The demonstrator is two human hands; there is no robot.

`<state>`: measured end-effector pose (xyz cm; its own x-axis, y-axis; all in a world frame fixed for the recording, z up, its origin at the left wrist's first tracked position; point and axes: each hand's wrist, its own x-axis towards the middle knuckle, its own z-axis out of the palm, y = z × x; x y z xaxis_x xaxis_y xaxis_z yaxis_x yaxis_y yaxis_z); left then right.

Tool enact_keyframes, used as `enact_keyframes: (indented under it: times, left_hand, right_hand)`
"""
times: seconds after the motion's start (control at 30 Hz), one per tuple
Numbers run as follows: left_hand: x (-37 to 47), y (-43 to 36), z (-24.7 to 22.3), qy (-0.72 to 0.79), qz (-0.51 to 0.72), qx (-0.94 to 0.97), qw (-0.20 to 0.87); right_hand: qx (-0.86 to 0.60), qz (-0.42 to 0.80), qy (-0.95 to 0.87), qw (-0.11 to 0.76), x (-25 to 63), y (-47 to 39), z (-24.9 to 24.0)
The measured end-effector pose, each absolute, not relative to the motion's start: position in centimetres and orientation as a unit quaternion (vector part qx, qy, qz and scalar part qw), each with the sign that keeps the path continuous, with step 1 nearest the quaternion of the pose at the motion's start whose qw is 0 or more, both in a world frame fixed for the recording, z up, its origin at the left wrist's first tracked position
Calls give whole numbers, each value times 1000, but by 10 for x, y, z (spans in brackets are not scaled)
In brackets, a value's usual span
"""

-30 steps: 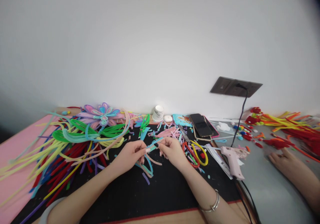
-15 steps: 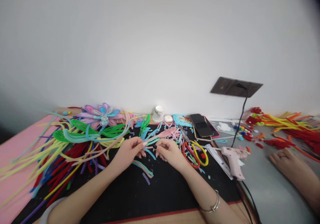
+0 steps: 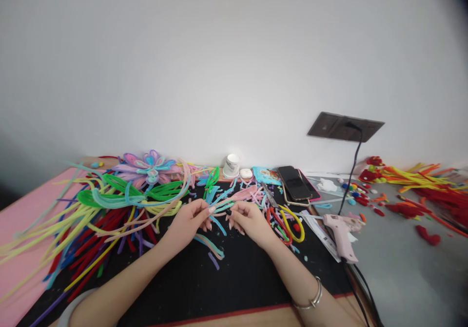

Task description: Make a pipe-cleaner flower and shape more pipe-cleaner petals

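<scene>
My left hand (image 3: pixel 190 220) is closed in a pinch on thin pastel pipe cleaners (image 3: pixel 221 210) over the black mat (image 3: pixel 204 293). A short gap away, my right hand (image 3: pixel 249 221) has thumb and fingers closed around the other end of the pipe cleaners. Its fingertips partly hide what they hold. Just beyond the hands lies a pink looped pipe-cleaner piece (image 3: pixel 245 193). A short bent blue-and-pink strip (image 3: pixel 211 245) and a purple offcut (image 3: pixel 213 261) rest on the mat below my fingers.
Left, a big heap of pipe cleaners (image 3: pixel 91 229) spreads under a pipe-cleaner flower (image 3: pixel 150 165). Along the wall stand a paper cup (image 3: pixel 232 164) and phones (image 3: pixel 294 182). Scissors (image 3: pixel 270 196), red and yellow loops (image 3: pixel 294 227) and a corded glue gun (image 3: pixel 341 237) lie right.
My right fingers have shifted slightly, while my left hand stays in place. At the far right, another person's hand has left the view, and a red fuzzy piece now shows there.
</scene>
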<state>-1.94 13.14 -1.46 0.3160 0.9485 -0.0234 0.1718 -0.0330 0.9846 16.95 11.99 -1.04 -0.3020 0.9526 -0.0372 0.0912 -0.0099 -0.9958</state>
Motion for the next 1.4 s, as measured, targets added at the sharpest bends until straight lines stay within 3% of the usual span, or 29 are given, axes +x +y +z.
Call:
enact_keyframes:
  times: [0.63,1.17,1.4]
  left_hand:
    - [-19,131,-16,441,389,583,560]
    - [-19,129,-17,446,317,608,575]
    - [-20,129,-17,440,298,633,563]
  right_hand:
    - [-401,650,-479,433,172,121,-10]
    - [-451,546,-524,473,173,125,-13]
    - [-450,578,-513,447,176,130,-16]
